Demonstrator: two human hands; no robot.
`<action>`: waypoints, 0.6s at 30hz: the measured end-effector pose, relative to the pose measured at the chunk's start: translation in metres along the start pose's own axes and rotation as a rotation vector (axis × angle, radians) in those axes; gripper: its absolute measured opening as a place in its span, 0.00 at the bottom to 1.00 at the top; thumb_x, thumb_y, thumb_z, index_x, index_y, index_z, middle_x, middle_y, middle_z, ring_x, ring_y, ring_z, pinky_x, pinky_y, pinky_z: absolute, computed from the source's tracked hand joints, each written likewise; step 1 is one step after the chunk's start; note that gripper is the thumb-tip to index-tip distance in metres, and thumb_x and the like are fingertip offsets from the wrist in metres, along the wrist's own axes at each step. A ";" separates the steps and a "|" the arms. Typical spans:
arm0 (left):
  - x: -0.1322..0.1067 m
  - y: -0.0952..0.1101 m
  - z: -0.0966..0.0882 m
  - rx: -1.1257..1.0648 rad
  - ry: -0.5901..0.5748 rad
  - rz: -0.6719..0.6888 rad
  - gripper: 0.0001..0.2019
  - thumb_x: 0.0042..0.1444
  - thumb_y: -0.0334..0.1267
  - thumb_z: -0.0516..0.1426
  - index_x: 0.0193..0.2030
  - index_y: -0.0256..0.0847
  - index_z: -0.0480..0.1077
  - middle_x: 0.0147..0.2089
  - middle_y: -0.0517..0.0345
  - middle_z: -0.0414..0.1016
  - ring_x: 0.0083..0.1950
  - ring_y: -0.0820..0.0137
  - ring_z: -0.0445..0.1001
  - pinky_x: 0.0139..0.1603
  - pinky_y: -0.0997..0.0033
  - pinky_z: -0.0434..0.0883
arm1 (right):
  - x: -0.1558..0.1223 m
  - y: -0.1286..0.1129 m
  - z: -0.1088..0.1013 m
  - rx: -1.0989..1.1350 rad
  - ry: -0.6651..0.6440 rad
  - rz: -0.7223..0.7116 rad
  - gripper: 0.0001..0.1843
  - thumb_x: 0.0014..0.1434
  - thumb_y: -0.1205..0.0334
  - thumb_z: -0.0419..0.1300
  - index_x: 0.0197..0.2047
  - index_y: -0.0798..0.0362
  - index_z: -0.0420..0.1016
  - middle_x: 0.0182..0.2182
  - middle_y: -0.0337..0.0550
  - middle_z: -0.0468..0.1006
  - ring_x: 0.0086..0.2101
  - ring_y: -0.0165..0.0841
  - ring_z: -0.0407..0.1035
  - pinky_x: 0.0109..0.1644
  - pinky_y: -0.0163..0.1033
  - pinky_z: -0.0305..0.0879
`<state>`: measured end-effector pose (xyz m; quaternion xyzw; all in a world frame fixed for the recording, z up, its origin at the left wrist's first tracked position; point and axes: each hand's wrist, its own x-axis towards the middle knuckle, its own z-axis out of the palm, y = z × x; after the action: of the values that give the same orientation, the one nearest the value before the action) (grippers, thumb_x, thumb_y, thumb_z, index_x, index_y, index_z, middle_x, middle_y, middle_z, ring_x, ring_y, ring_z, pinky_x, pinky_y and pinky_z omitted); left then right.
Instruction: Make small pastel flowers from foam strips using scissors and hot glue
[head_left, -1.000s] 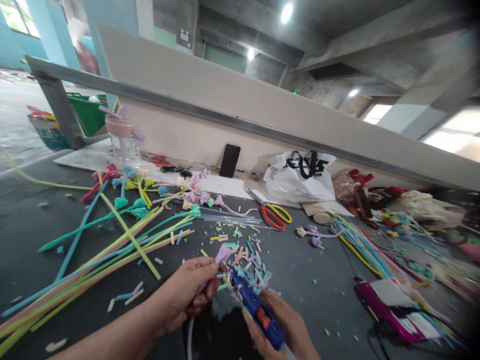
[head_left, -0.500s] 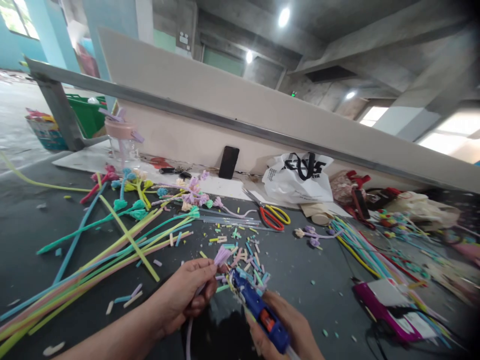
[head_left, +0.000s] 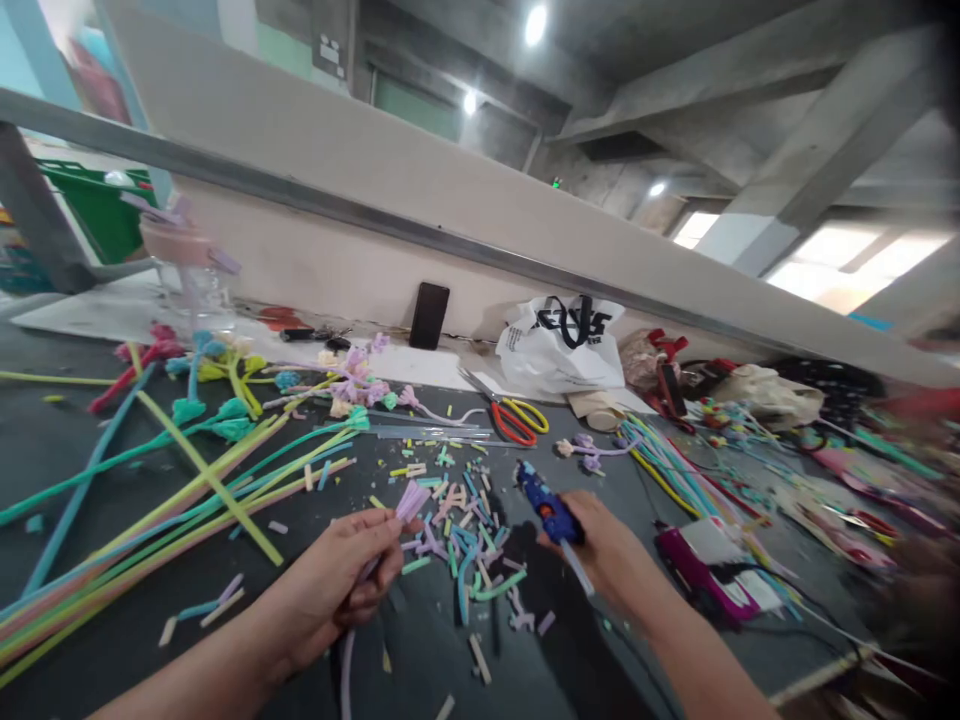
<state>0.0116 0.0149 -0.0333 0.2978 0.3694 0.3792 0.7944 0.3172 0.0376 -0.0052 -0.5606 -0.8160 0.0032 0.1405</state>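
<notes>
My left hand (head_left: 330, 585) pinches a lilac pipe-cleaner flower (head_left: 409, 498) by its stem, low in the middle of the view; the stem curls down below my palm. My right hand (head_left: 607, 550) grips a blue glue gun (head_left: 546, 503), its nozzle pointing up and left, well to the right of the flower. Between the two hands lies a heap of short coloured pipe-cleaner offcuts (head_left: 465, 530) on the dark tabletop (head_left: 90, 470).
Long coloured pipe cleaners (head_left: 187, 490) and finished flowers (head_left: 352, 385) lie at left. Red-and-yellow scissors (head_left: 517, 418), a black phone (head_left: 429, 315) and a white plastic bag (head_left: 559, 345) sit by the back wall. More coloured stems (head_left: 667, 465) and a magenta packet (head_left: 712, 560) are at right.
My right hand has carried the glue gun away from the flower, up and to the right. The view has swung to the right. My left hand keeps holding the lilac flower.
</notes>
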 end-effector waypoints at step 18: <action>0.004 0.002 -0.006 -0.056 0.015 0.032 0.10 0.55 0.41 0.52 0.40 0.37 0.66 0.18 0.68 0.59 0.13 0.85 0.43 0.13 0.81 0.37 | 0.045 -0.122 0.040 0.070 -0.255 -0.144 0.05 0.51 0.61 0.60 0.34 0.51 0.71 0.34 0.40 0.75 0.39 0.35 0.67 0.42 0.40 0.50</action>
<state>0.0081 0.0199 -0.0363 0.2785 0.3599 0.4041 0.7935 0.1815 0.0397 -0.0133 -0.4905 -0.8648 0.0927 0.0548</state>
